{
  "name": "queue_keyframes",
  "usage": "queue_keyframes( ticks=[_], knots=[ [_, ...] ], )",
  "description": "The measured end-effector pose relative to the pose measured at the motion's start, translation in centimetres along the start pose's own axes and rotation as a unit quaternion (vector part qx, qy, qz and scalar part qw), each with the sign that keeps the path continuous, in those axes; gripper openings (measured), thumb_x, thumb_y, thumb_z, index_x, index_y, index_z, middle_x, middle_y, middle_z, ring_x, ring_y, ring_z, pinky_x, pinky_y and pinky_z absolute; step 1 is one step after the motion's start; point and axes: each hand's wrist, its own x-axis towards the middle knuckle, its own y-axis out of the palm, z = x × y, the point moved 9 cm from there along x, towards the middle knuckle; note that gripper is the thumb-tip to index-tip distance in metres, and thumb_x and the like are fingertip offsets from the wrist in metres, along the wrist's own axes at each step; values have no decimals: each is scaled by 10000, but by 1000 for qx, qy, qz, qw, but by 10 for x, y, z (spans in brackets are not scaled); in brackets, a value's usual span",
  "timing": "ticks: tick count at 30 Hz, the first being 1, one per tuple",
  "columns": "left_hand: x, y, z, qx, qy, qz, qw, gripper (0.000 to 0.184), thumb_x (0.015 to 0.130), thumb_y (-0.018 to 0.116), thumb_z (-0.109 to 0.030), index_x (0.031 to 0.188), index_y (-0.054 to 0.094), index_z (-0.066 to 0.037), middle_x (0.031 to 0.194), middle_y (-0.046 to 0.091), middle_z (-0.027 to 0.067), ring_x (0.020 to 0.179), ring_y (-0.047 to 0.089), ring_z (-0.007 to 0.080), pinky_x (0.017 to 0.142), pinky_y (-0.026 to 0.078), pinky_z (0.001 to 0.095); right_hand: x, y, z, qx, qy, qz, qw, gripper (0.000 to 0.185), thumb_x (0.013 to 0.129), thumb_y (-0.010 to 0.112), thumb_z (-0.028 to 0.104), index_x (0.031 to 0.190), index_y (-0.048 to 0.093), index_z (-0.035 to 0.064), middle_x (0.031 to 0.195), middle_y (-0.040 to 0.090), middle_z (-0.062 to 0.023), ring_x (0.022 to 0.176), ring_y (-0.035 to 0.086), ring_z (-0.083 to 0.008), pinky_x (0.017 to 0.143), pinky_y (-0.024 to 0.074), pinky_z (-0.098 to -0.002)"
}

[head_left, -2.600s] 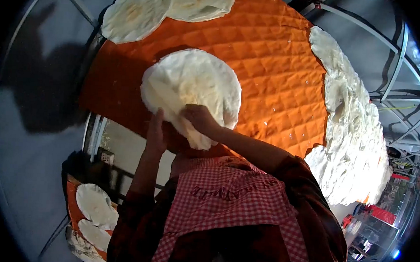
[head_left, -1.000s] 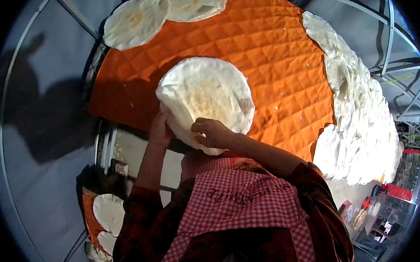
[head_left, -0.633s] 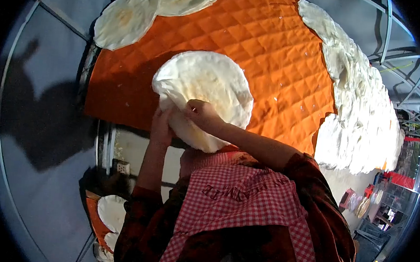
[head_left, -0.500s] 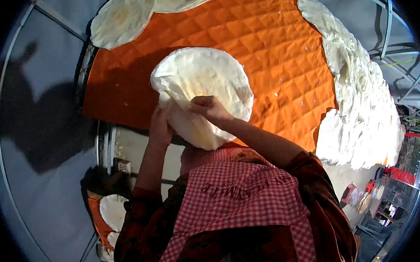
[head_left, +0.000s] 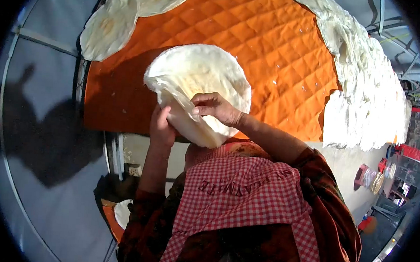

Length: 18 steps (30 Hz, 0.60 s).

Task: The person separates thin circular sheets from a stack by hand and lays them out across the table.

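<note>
A round, soft white sheet (head_left: 208, 64), fluffy at the edge and faintly yellowish in the middle, sits in front of me at the near edge of the orange quilted cover (head_left: 280, 54). Its near-left part is lifted and folded up like the wall of a cap. My left hand (head_left: 162, 127) grips that raised part from outside, its fingers partly hidden behind the sheet. Inside the fold, my right hand (head_left: 217, 108) pinches the thin layer between thumb and curled fingers.
Two similar white rounds (head_left: 108, 26) lie at the far left. A thick heap of white sheets (head_left: 369, 92) runs along the right edge of the cover. A grey panel wall (head_left: 45, 108) stands left. Below left, another white round (head_left: 122, 213) rests on an orange surface.
The raised near-left part of the sheet stands more open. My right hand's fingers have loosened somewhat from a tight fist into a pinch. The view has shifted slightly.
</note>
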Motion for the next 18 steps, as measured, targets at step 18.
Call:
queue_keyframes(
  ticks=[18],
  knots=[
    [-14, -3, -15, 214, 29, -92, 972, 399, 746, 531, -82, 1124, 504, 41, 1046, 594, 131, 928, 585, 215, 816, 465, 331, -12, -16, 32, -333, -123, -239, 904, 117, 811, 532, 82, 892, 503, 2, 738, 549, -171, 659, 526, -266, 638, 437, -364]
  ],
)
